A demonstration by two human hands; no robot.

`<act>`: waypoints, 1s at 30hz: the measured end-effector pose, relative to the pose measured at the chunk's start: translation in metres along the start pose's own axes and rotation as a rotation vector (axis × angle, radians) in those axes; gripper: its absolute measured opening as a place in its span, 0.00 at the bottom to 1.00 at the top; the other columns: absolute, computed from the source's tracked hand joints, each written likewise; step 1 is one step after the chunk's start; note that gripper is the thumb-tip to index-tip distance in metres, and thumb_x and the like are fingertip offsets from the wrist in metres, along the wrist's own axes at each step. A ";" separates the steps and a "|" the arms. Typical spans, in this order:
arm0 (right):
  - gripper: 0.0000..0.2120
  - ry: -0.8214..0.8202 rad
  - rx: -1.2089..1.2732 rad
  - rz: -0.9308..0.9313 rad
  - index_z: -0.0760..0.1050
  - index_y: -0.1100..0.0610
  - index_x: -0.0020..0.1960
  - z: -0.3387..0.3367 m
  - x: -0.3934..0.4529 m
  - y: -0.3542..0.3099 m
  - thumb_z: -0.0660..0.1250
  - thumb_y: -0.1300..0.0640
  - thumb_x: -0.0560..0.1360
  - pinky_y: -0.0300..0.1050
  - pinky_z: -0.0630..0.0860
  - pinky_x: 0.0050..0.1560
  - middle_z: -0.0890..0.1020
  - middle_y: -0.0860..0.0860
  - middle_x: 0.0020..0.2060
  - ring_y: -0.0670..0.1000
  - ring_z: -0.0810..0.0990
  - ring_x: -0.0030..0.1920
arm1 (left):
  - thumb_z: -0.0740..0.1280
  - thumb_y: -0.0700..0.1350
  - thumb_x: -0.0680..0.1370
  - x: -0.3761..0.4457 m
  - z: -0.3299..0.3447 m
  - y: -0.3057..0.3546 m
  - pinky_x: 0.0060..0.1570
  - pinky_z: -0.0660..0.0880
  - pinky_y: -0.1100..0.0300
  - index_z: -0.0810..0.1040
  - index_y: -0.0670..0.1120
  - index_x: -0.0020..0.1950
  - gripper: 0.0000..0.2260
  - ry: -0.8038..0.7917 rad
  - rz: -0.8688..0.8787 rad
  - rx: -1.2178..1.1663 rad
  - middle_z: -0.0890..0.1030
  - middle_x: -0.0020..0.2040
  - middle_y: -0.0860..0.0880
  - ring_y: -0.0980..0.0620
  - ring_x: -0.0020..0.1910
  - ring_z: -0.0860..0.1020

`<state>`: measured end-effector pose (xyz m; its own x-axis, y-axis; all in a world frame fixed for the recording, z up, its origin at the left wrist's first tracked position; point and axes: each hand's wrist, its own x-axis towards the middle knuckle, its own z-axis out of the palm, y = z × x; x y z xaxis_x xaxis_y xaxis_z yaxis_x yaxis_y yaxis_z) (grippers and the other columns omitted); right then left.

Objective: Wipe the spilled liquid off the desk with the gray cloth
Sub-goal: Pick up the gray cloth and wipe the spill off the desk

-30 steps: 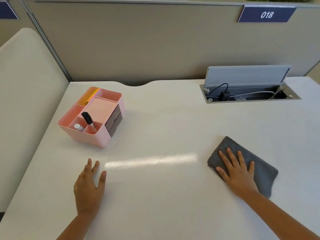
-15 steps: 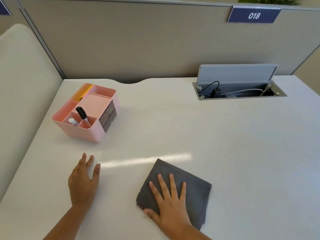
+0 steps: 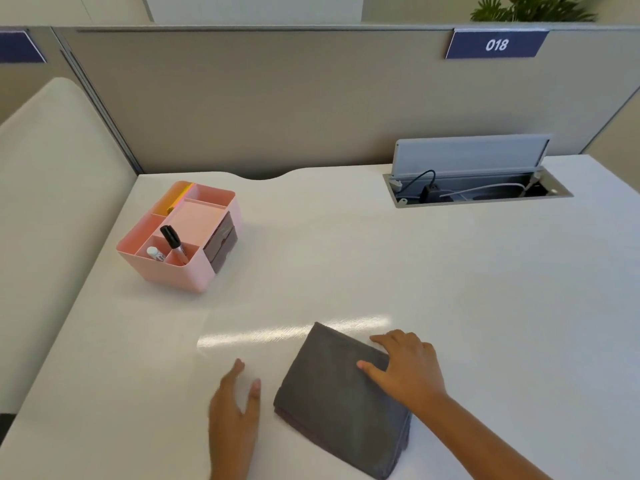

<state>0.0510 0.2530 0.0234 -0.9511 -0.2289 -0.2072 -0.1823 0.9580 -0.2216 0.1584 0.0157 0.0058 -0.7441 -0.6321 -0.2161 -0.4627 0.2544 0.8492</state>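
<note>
The cloth (image 3: 341, 400) is plain dark gray, with no pattern. The desk (image 3: 450, 289) is white, crossed by a pale shiny streak (image 3: 277, 332). The organizer (image 3: 180, 237) is pink, with a yellow-orange item (image 3: 173, 200) in its far compartment, a black-capped marker (image 3: 173, 242) and dark gray drawers (image 3: 221, 242). The partition (image 3: 277, 98) is beige-gray. The sign (image 3: 497, 45) is navy with white digits.
</note>
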 end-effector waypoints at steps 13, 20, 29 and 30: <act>0.15 -0.619 0.348 0.023 0.82 0.58 0.44 -0.029 0.032 -0.015 0.68 0.48 0.65 0.38 0.71 0.35 0.79 0.50 0.35 0.45 0.75 0.33 | 0.72 0.31 0.65 -0.047 0.052 0.040 0.66 0.61 0.46 0.70 0.29 0.58 0.24 0.034 -0.404 -0.120 0.71 0.63 0.31 0.35 0.65 0.66; 0.08 -0.529 0.372 -0.009 0.67 0.55 0.26 -0.035 0.033 -0.014 0.63 0.55 0.62 0.42 0.60 0.31 0.66 0.48 0.25 0.48 0.64 0.29 | 0.73 0.34 0.65 -0.028 0.049 0.040 0.66 0.66 0.44 0.67 0.31 0.62 0.28 -0.010 -0.498 -0.156 0.73 0.62 0.32 0.34 0.62 0.70; 0.12 -0.430 0.740 0.103 0.83 0.50 0.45 -0.079 0.057 0.005 0.65 0.62 0.67 0.34 0.75 0.36 0.83 0.46 0.37 0.44 0.80 0.37 | 0.65 0.36 0.74 -0.015 0.067 0.051 0.44 0.71 0.49 0.64 0.44 0.61 0.18 -0.106 -0.556 -0.447 0.71 0.58 0.43 0.39 0.50 0.75; 0.14 -0.385 0.782 0.108 0.83 0.50 0.47 -0.088 0.064 0.008 0.65 0.64 0.68 0.34 0.76 0.38 0.84 0.49 0.40 0.45 0.80 0.39 | 0.64 0.37 0.74 -0.017 0.071 0.053 0.44 0.71 0.50 0.64 0.45 0.59 0.16 -0.112 -0.547 -0.461 0.72 0.56 0.44 0.41 0.45 0.76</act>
<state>-0.0335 0.2609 0.0917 -0.7774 -0.3214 -0.5407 0.2612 0.6171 -0.7423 0.1123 0.0916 0.0208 -0.5210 -0.4953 -0.6952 -0.5508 -0.4271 0.7171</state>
